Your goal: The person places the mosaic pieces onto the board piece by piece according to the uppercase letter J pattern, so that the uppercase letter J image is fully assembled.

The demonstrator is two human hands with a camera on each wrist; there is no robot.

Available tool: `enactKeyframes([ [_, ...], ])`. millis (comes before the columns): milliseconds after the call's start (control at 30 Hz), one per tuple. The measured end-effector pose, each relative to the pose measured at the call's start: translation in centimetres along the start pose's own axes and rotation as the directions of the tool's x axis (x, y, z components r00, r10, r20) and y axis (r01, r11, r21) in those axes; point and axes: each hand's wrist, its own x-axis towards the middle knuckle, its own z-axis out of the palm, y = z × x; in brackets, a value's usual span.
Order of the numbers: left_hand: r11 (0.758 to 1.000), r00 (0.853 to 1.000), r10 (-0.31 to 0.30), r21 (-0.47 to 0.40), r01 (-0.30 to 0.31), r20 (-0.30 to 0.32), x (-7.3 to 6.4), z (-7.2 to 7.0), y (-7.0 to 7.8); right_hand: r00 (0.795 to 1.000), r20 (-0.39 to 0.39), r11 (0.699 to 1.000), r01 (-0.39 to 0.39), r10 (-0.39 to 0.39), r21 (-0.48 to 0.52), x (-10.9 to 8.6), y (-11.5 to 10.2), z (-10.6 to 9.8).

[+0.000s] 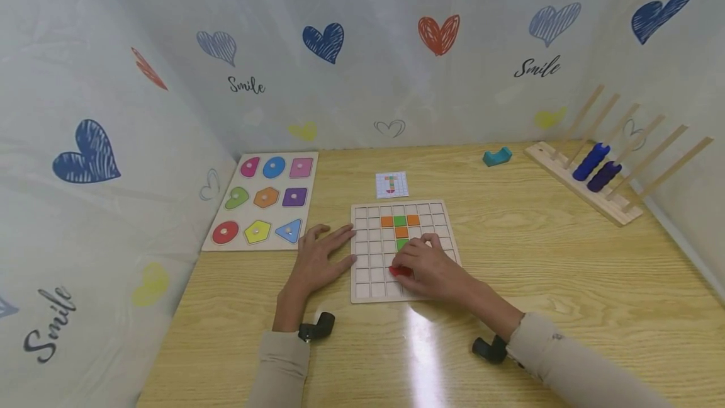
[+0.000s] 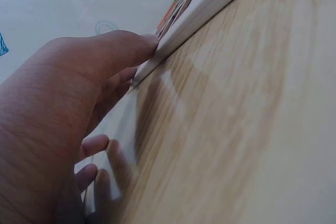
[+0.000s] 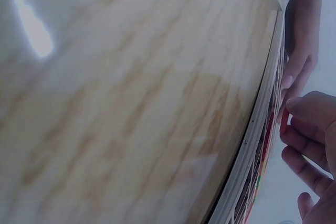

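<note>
A wooden grid board [image 1: 360,291] lies flat on the table, with orange tiles [image 1: 387,221] and green tiles [image 1: 399,221] set in its squares in a T-like layout. My right hand [image 1: 430,267] is over the board's lower middle and pinches a red tile [image 3: 284,122] between thumb and fingers. Another red piece [image 3: 268,135] shows on the board in the right wrist view; the right hand hides part of that area from the head. My left hand [image 1: 317,264] touches the board's left edge with thumb and fingertips, its fingers extended. Behind the board lies a pattern card [image 1: 401,185].
A shape puzzle board [image 1: 238,172] with colourful knobbed pieces lies at the left. Far right stands a wooden peg rack [image 1: 546,156] carrying blue and purple pieces [image 1: 591,161]. A teal curved block [image 1: 497,157] sits near the back. Heart-printed sheeting [image 1: 351,93] encloses the table.
</note>
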Motion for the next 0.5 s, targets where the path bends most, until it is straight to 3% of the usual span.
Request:
enactKeyframes([
  [233, 1.0, 1.0, 0.017, -0.008, -0.017, -0.022, 0.02, 0.28, -0.27, 0.999, -0.015, 0.999, 0.033, -0.033, -0.021, 0.07, 0.16, 0.68],
  [500, 1.0, 1.0, 0.007, -0.009, -0.007, -0.008, 0.0, 0.19, -0.28, 1.0, 0.003, 1.0, 0.013, -0.013, -0.012, 0.21, -0.05, 0.89],
])
